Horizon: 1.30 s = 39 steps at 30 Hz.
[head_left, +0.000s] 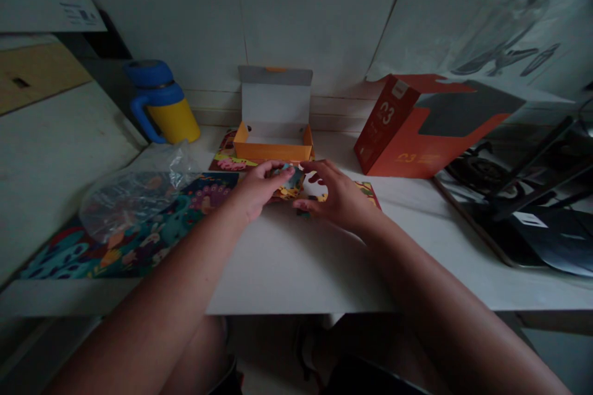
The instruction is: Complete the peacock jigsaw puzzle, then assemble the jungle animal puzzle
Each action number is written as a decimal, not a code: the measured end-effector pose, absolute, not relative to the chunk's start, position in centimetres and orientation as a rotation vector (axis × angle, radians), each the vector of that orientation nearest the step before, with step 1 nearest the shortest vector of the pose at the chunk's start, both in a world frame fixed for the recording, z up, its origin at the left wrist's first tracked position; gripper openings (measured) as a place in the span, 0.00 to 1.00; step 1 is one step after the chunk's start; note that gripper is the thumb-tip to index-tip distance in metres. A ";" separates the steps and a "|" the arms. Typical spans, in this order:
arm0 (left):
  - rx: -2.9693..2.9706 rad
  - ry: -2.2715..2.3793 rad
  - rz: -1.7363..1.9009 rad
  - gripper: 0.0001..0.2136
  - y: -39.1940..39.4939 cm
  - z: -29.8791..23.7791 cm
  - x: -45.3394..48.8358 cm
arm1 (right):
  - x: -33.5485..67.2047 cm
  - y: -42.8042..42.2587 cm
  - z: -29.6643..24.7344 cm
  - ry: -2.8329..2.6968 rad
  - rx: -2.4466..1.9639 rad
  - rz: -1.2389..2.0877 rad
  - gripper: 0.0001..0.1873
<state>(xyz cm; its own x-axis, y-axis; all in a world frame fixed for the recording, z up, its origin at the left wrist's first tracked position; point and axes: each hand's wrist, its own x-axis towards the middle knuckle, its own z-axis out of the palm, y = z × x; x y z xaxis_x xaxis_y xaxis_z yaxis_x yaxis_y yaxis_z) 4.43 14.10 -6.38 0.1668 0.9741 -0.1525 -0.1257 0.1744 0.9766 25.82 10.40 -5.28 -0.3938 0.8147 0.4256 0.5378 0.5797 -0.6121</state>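
Note:
My left hand (257, 188) is closed around a small colourful piece (291, 178), pinching it between thumb and fingers just in front of an open orange box (272, 149) with a raised grey lid. My right hand (334, 196) hovers beside it, fingers curled and apart, its fingertips close to the same piece. Both hands rest over colourful patterned sheets (222, 163) lying on the white table (301, 259). Whether the right hand touches the piece is unclear.
A clear plastic bag (134, 194) lies on a large colourful patterned sheet (120, 247) at the left. A blue and yellow jug (162, 105) stands at the back left. A red-orange carton (407, 126) lies at the right, with a dark appliance (532, 210) beyond it.

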 end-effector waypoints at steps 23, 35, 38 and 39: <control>1.071 0.902 0.969 0.26 13.7 -6.0 4.5 | 27.2 12.6 -7.2 -1.403 -1.178 1.165 0.24; 1.116 0.872 0.973 0.28 13.9 -6.3 4.5 | 27.0 12.5 -7.0 -1.207 -1.198 1.247 0.21; 1.149 0.871 0.958 0.28 14.0 -6.6 4.4 | 26.9 12.6 -6.9 -1.217 -1.205 1.254 0.18; 1.157 0.871 0.952 0.28 14.1 -6.7 4.3 | 26.9 12.6 -6.9 -1.223 -1.210 1.273 0.17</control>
<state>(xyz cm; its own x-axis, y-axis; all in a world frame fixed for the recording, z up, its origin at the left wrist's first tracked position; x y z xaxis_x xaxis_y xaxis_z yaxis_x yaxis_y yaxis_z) 4.34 14.07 -6.70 0.3558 0.9319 -0.0698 -0.1522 0.1315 0.9796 26.91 12.57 -6.85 -0.0476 0.9982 -0.0362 -0.0038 -0.0364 -0.9993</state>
